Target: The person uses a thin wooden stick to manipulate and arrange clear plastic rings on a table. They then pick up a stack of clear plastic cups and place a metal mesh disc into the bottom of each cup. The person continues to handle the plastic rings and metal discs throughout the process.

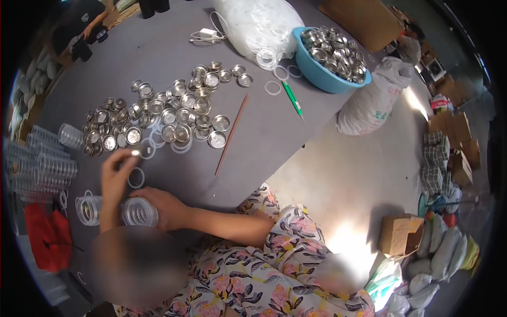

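My left hand (117,168) is raised over the near left of the table, thumb and fingers pinched on a small shiny metal piece (135,152), which is blurred. My right hand (165,207) lies below and to its right, fingers curled round the side of a clear round plastic container (139,213). Left of that stands a similar clear container (88,210) with a metallic ring showing in it. A loose white ring (135,178) lies between my hands. Just beyond my left hand spreads a pile of small round metal caps (182,116), with white rings (182,145) beside them.
Stacked clear plastic containers (47,164) and a red bag (47,238) are on the left. A brown stick (231,136), a green-handled cutter (292,99), a blue basin (327,81) of metal caps and a bag of rings (261,29) lie farther off. A white sack (372,100) stands beyond the table's edge.
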Motion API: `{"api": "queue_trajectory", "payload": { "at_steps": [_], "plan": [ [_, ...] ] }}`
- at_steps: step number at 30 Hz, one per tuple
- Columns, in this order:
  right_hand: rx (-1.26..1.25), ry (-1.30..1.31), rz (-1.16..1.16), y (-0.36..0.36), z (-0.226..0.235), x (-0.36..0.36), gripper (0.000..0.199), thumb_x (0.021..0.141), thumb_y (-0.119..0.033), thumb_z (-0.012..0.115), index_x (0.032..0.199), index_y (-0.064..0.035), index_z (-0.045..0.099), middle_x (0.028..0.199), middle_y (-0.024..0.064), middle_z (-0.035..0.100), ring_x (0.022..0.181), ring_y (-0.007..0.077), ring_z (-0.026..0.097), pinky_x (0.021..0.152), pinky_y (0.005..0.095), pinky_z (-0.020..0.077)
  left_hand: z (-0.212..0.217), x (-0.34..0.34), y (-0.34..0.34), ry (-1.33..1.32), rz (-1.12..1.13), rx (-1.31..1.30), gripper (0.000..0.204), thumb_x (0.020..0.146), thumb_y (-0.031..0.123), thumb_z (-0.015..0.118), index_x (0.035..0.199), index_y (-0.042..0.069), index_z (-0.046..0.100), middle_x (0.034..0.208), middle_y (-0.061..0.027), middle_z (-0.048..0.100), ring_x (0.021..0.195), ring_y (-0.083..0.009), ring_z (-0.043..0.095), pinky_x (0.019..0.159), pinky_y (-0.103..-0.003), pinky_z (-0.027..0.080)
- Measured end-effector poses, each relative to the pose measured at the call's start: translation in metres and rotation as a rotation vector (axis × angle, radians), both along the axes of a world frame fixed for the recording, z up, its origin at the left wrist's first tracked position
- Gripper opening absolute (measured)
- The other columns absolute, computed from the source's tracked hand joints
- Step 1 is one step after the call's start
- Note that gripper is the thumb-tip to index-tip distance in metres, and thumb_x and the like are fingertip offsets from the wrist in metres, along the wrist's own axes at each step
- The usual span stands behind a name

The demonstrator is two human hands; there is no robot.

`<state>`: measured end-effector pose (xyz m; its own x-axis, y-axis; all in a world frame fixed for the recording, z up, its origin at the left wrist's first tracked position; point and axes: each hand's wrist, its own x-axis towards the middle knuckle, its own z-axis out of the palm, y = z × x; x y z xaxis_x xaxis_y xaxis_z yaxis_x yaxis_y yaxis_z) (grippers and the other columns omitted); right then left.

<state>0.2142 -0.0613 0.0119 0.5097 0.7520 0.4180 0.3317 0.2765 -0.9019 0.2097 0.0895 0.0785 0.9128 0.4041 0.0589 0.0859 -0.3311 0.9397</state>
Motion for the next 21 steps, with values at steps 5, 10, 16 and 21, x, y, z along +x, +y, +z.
{"api": "queue_trajectory", "payload": {
  "at_steps": [5,10,16,21],
  "plan": [
    [0.062,-0.06,-0.073,0.001,-0.003,0.0,0.09,0.045,-0.029,0.084,0.121,-0.0064,0.041,0.112,0.0128,0.05,0.104,0.031,0.051,0.088,0.0375,0.0419,0.062,-0.078,-0.025,-0.195,-0.257,0.709,0.02,0.063,-0.001,0.062,0.083,0.003,0.059,0.08,-0.0081,0.053,0.081,-0.025,0.05,0.079,-0.036,0.039],
    [0.069,-0.054,-0.073,0.0,-0.004,0.001,0.089,0.046,-0.03,0.084,0.12,-0.0059,0.041,0.112,0.0138,0.051,0.102,0.0321,0.052,0.087,0.0381,0.0429,0.06,-0.101,-0.045,0.007,-0.329,0.946,0.023,0.061,0.0,0.063,0.083,0.005,0.06,0.084,-0.0068,0.055,0.092,-0.0284,0.049,0.096,-0.048,0.029],
    [0.09,-0.064,-0.09,0.002,-0.005,-0.002,0.092,0.046,-0.03,0.084,0.122,-0.0066,0.039,0.111,0.0144,0.051,0.102,0.0327,0.053,0.087,0.0387,0.0431,0.076,-0.1,-0.062,0.124,-0.376,1.038,0.027,0.063,0.005,0.065,0.09,0.007,0.06,0.097,-0.0048,0.058,0.115,-0.0313,0.043,0.105,-0.056,0.014],
    [0.035,-0.011,0.005,0.004,-0.007,0.0,0.088,0.053,-0.034,0.083,0.124,-0.0093,0.038,0.123,0.0138,0.045,0.116,0.0293,0.045,0.096,0.0383,0.0382,0.076,-0.102,-0.057,0.244,-0.414,1.017,0.027,0.066,0.008,0.067,0.093,0.009,0.061,0.103,-0.0052,0.058,0.121,-0.033,0.039,0.105,-0.059,0.009]
  ]
}}
